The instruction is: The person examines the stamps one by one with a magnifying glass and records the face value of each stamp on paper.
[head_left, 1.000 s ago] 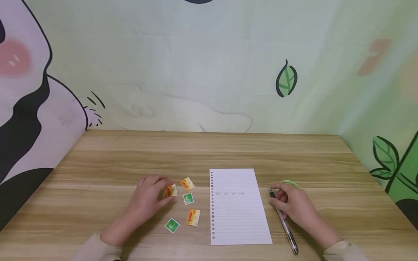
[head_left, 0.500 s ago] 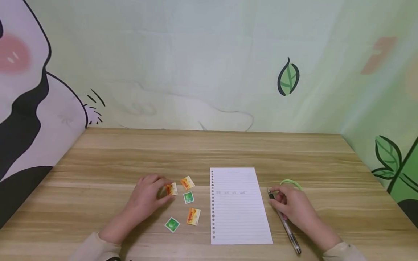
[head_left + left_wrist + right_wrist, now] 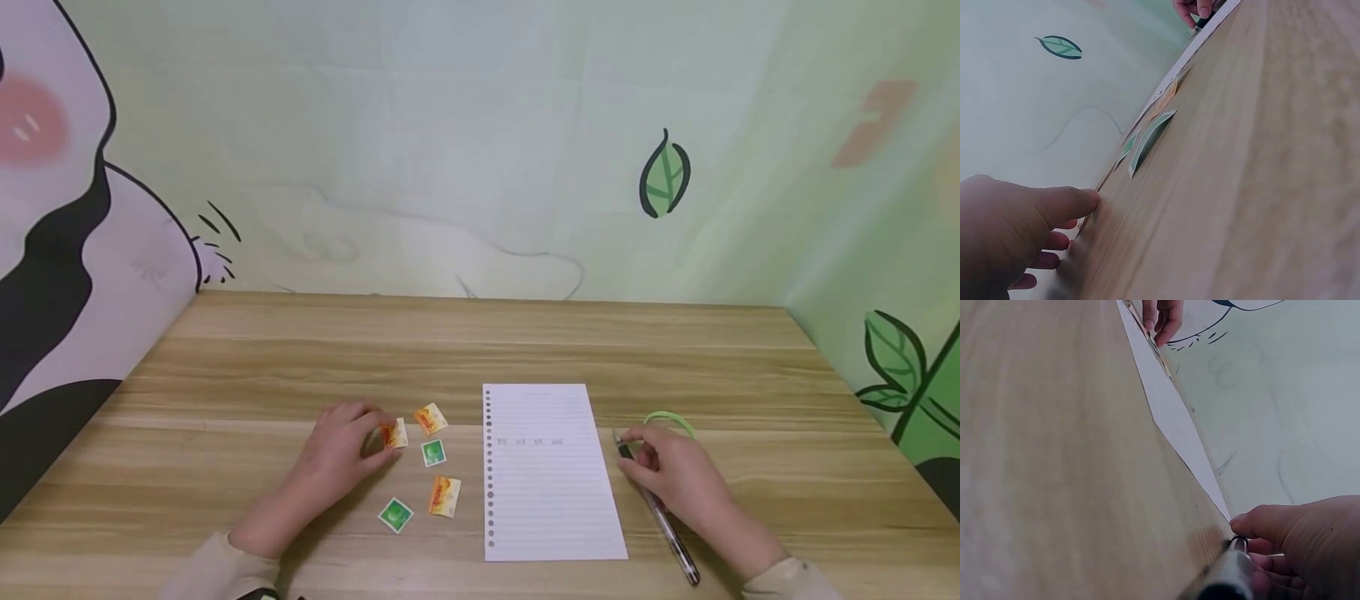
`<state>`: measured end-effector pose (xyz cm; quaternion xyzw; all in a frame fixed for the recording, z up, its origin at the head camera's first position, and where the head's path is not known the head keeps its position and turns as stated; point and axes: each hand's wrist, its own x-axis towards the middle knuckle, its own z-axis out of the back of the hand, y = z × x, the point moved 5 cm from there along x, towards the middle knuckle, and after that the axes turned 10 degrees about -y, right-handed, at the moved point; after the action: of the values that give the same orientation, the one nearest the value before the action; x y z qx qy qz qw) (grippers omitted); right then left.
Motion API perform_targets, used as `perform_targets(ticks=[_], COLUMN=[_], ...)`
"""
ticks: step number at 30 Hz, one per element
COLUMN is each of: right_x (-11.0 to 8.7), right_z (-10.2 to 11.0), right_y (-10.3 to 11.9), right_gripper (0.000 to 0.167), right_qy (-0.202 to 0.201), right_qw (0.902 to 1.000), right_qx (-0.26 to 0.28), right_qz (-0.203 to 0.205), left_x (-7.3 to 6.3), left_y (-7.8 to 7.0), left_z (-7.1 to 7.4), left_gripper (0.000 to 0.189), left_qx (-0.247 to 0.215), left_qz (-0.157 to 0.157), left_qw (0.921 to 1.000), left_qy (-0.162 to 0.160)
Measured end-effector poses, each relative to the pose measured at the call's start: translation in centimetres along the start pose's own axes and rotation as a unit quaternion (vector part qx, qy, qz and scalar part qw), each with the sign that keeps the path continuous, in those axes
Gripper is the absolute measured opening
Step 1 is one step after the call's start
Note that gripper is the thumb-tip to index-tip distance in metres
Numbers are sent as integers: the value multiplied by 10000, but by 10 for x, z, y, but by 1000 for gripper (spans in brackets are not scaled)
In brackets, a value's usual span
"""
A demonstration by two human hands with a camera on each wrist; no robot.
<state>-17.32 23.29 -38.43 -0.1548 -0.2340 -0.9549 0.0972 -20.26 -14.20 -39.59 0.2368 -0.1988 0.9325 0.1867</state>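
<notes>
In the head view my left hand rests on the table, its thumb and forefinger spread around an orange-and-cream paper piece; the forefinger touches its edge. Two similar orange pieces, a far one and a near one, lie to the right. Two small green paper squares with white borders lie among them; in the left wrist view a green square curls up. My right hand pinches a pen near its dark upper end; the pen's other end points toward me.
A white lined sheet with punched holes and a short row of faint writing lies between my hands. Behind the right hand shows part of a thin light-green loop. A painted wall rises at the table's back edge.
The pen's near end has swung slightly to the right beneath my right hand. My left hand and the paper pieces keep their places; the view has shifted a little.
</notes>
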Motion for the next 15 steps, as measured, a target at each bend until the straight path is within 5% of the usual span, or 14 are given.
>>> perform_targets(ticks=[15], right_x=[-1], right_z=[5], right_y=[-1], right_gripper=[23], right_qy=[35], right_qw=[10000], right_qx=[-56], right_qz=[2], left_x=[-1], left_y=[1], left_z=[-1], left_gripper=[29], left_qx=[-116], left_qz=[39], left_qw=[9999], left_qy=[67])
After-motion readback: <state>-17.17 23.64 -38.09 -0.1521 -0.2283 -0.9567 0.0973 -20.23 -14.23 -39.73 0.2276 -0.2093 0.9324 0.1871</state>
